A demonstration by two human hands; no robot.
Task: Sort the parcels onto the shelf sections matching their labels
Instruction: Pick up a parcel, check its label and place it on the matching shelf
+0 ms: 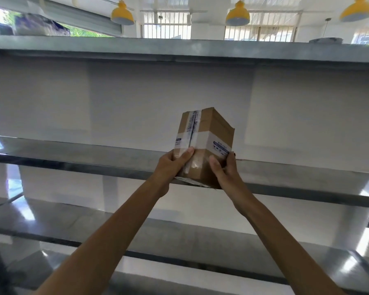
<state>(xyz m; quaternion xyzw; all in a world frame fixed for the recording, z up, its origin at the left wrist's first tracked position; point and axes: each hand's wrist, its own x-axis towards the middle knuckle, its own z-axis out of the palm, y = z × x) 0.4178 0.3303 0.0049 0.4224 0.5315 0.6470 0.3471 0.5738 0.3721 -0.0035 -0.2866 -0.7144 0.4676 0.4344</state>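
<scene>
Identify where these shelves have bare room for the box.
The middle shelf is bare on both sides of the cardboard box, which the left hand and right hand grip at its front edge. The lower shelf under the arms is bare too. Only the top shelf carries things: dark bundles at its left end, a grey item at its right.

Print on white label band of brown cardboard parcel: too small to read. Lower corners hidden under left hand and right hand. Dark bundles, upper left: blurred, unidentifiable. Rightmost yellow pendant lamp: cut by top edge.
</scene>
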